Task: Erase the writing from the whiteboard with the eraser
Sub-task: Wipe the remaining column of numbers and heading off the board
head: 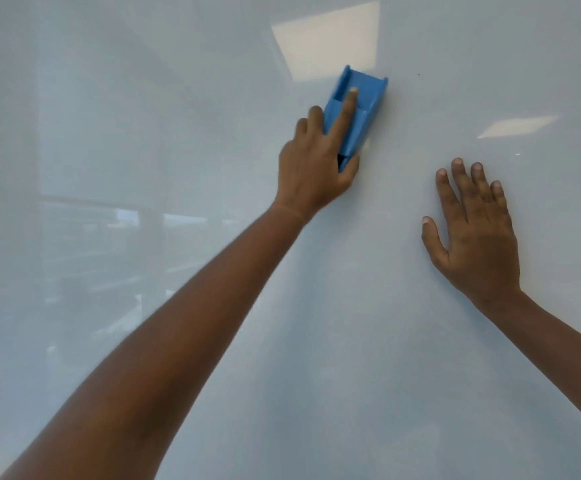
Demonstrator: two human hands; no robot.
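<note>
The glossy whiteboard [109, 237] fills the whole head view. My left hand [313, 168] grips a blue eraser [361, 109] and presses it flat against the board, upper middle, with the index finger laid along its top. My right hand [476, 233] rests flat on the board to the lower right of the eraser, fingers spread, holding nothing. No clear writing shows on the board; only a tiny dark speck [419, 74] sits to the right of the eraser.
Reflections of ceiling lights [327, 39] and of a room on the left shine on the board. Faint smudges show in the lower half. No board edge or tray is in view.
</note>
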